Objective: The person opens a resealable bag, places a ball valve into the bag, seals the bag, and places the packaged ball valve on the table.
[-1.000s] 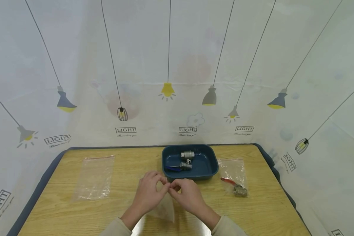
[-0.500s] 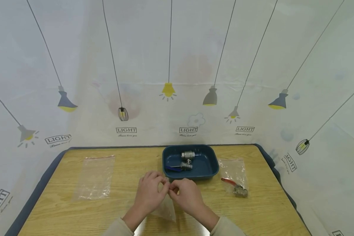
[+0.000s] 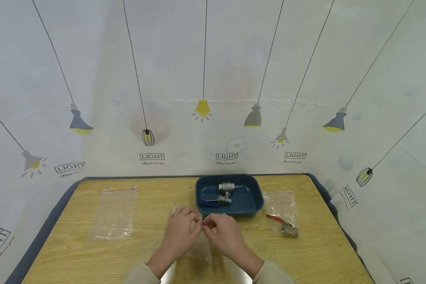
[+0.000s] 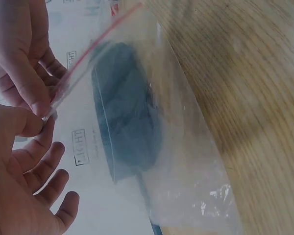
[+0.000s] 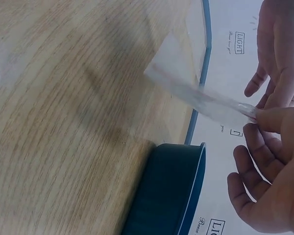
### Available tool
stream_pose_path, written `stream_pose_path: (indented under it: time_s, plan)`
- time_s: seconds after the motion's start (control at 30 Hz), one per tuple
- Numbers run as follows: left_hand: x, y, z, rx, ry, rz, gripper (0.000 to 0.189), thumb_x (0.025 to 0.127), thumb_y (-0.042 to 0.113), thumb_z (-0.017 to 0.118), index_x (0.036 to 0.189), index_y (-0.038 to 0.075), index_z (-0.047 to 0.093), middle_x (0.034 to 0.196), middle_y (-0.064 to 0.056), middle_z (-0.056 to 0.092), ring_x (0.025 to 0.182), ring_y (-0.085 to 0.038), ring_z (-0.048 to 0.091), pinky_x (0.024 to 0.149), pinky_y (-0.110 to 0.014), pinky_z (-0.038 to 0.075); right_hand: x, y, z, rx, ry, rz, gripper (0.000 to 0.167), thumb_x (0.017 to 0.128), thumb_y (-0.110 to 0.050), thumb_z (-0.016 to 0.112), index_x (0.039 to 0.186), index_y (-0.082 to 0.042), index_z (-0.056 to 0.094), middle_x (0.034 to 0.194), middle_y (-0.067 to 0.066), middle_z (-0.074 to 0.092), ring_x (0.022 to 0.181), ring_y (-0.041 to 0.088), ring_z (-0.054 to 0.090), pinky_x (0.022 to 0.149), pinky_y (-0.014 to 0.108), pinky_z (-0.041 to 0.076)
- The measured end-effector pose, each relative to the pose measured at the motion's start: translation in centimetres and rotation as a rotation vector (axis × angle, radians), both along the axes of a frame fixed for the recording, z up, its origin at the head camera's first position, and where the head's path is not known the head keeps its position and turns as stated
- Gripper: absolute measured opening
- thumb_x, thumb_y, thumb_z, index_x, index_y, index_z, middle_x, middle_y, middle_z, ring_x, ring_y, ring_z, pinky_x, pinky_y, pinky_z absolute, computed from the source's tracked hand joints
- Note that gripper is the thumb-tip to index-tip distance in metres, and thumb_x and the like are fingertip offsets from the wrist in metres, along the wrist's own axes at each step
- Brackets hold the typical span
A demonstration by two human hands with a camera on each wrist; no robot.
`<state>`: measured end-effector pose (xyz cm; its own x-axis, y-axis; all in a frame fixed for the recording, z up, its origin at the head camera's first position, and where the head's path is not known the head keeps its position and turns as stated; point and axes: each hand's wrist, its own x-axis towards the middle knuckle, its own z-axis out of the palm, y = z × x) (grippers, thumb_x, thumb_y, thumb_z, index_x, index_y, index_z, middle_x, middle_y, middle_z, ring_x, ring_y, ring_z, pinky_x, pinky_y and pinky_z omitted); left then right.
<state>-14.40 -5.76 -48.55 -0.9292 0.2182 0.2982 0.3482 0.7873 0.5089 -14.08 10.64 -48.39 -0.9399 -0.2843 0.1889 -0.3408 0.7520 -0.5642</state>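
You pinched a clear bag (image 4: 183,166) by its edge along the red strip (image 4: 112,28), above the worktop (image 3: 74,256), with the fingers of your left hand (image 3: 181,228) and right hand (image 3: 224,233) meeting nearly tip to tip just on the near side of the blue tray (image 3: 246,199). Thumb and forefinger of each hand gripped the plastic, while the left hand's other fingers spread loosely. Little had changed over the last second: your hands stayed all but in place, and only the bag's loose lower corner shifted slightly beneath them. That suggested small, careful work at the strip, with the mouth, as far as could be judged, not yet spread; no valve showed inside the bag. In the tray, a metal fitting (image 3: 226,187) and a blue-handled valve (image 3: 223,200) lay unmoved. Off to your left, a flat bag (image 3: 115,215) rested on the worktop; to your right, a red-handled valve (image 3: 289,230) appeared to sit inside a filled bag (image 3: 282,201), also unmoved.
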Motion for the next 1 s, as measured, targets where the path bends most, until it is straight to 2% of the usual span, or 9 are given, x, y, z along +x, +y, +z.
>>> stream_pose_path:
  time_s: [0.2,0.4,0.63,0.83,1.0]
  plan:
    - [0.1,0.05,0.09,0.005,-0.017,-0.008,0.01,0.088,0.023,0.068,0.079,0.02,0.07,0.096,0.007,0.064,0.106,-0.019,0.057,0.09,-0.05,0.046,-0.01,0.02,-0.09,-0.002,0.037,-0.014,0.008,0.089,-0.027,0.07,0.091,-0.023,0.076,0.081,-0.013,0.072,0.073,0.002,0.061,0.067,0.022,0.049]
    - [0.28,0.01,0.14,-0.038,0.037,-0.038,0.013,0.089,0.024,0.069,0.077,0.021,0.066,0.099,0.006,0.064,0.105,-0.019,0.056,0.092,-0.05,0.045,0.09,0.21,-0.19,-0.03,0.104,-0.019,0.006,0.087,-0.024,0.071,0.085,-0.021,0.076,0.079,-0.011,0.073,0.07,0.002,0.062,0.066,0.02,0.05]
    - [0.2,-0.16,-0.07,-0.031,0.061,-0.083,0.012,0.089,0.022,0.068,0.078,0.021,0.064,0.101,0.006,0.062,0.105,-0.018,0.056,0.093,-0.052,0.044,0.04,0.28,-0.16,-0.041,0.089,0.0,0.004,0.087,-0.019,0.07,0.085,-0.02,0.073,0.078,-0.01,0.07,0.07,0.001,0.061,0.065,0.019,0.049]
    - [0.14,-0.2,-0.29,0.039,0.033,-0.061,0.014,0.088,0.021,0.069,0.075,0.02,0.064,0.101,0.004,0.064,0.106,-0.021,0.057,0.094,-0.052,0.042,0.02,0.29,0.09,-0.014,0.101,0.026,0.008,0.09,-0.025,0.069,0.092,-0.021,0.075,0.085,-0.011,0.074,0.077,0.003,0.065,0.07,0.023,0.051]
    - [0.21,-0.17,-0.07,-0.016,0.043,-0.067,0.015,0.088,0.021,0.069,0.074,0.02,0.063,0.101,0.004,0.062,0.108,-0.022,0.056,0.094,-0.053,0.043,0.0,0.36,0.1,-0.006,0.114,0.018,0.007,0.088,-0.026,0.071,0.088,-0.022,0.077,0.082,-0.013,0.074,0.073,0.002,0.064,0.069,0.023,0.048]
